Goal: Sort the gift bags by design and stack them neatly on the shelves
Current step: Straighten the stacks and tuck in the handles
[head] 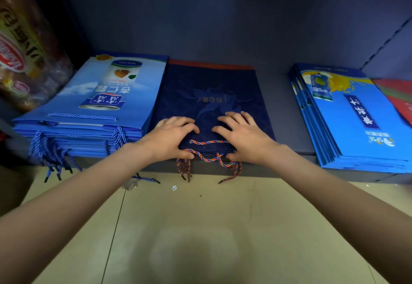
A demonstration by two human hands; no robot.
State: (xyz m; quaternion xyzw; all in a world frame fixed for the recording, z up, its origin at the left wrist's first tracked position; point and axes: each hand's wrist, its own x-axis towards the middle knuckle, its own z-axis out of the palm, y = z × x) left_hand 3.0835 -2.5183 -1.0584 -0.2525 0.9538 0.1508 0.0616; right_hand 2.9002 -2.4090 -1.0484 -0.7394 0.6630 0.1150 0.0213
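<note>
light: pretty dim on my feed, shelf back [223, 15] murky
floor [200, 228]: brighter, soft shadow
edges: fisheye-bent, left packaging [24, 45] blurry

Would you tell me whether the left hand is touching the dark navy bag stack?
Touching: the head view shows the left hand gripping the dark navy bag stack.

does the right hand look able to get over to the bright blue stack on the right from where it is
Probably yes. The right hand rests on the navy stack, and only a bare strip of shelf lies between it and the bright blue stack, whose top lies uncovered.
</note>
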